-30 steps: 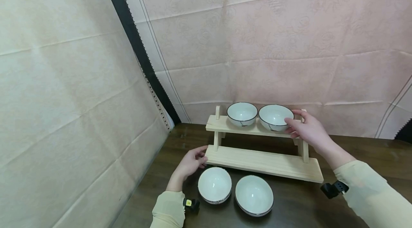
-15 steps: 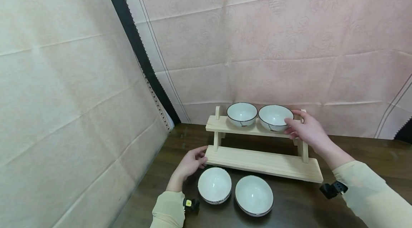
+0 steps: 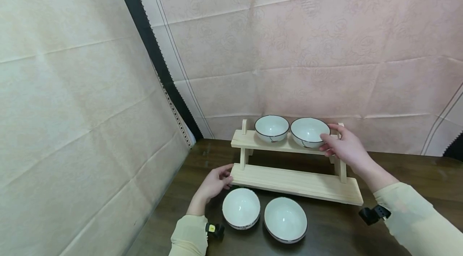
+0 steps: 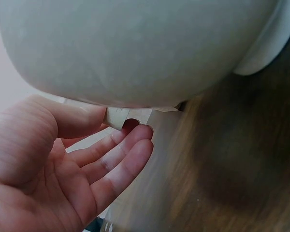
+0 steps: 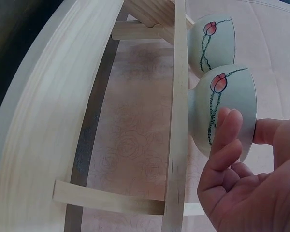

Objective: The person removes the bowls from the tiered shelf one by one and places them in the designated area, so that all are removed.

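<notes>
A two-tier wooden rack [image 3: 296, 183] stands on the table, two white bowls with dark rims on its upper shelf. My right hand [image 3: 343, 147] holds the right bowl [image 3: 307, 129] by its right side; the right wrist view shows curled fingers and thumb on this bowl [image 5: 232, 96], painted with a red flower bud. Left of it sits the other bowl [image 3: 272, 127]. With thumb and fingers, my left hand [image 3: 213, 183] grips the left end of the lower shelf; in the left wrist view, a bowl [image 4: 125, 48] partly hides that end from sight.
Two more white bowls stand on the dark wooden table [image 3: 336, 236] in front of the rack, a left one [image 3: 241, 207] near my left wrist and a right one [image 3: 285, 220]. A pale patterned cloth [image 3: 307, 47] hangs behind, another [image 3: 79, 107] at the left.
</notes>
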A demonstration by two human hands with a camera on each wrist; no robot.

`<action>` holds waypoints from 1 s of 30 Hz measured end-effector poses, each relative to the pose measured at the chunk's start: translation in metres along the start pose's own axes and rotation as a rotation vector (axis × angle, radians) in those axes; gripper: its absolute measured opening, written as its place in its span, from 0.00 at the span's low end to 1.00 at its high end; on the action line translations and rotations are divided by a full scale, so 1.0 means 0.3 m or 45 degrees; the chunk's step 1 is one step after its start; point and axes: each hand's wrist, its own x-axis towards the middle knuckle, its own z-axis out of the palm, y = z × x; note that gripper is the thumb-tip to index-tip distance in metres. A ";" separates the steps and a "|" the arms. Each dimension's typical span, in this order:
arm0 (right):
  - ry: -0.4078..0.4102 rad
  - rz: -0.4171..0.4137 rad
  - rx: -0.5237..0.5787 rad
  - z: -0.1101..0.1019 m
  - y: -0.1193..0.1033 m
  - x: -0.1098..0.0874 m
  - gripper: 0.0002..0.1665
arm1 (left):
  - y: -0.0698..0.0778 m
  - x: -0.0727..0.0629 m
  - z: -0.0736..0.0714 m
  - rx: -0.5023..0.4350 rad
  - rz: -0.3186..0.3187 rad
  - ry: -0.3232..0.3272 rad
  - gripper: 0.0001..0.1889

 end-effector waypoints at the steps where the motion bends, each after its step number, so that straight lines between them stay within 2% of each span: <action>1: 0.001 -0.001 0.007 0.001 0.000 -0.001 0.45 | -0.001 0.000 0.000 -0.001 0.000 0.000 0.26; 26: 0.033 -0.005 0.027 0.005 0.021 -0.019 0.42 | 0.000 -0.002 0.003 -0.017 -0.006 0.008 0.25; 30: 0.040 -0.002 0.077 0.010 0.029 -0.032 0.43 | -0.003 -0.003 0.003 -0.015 -0.002 0.008 0.25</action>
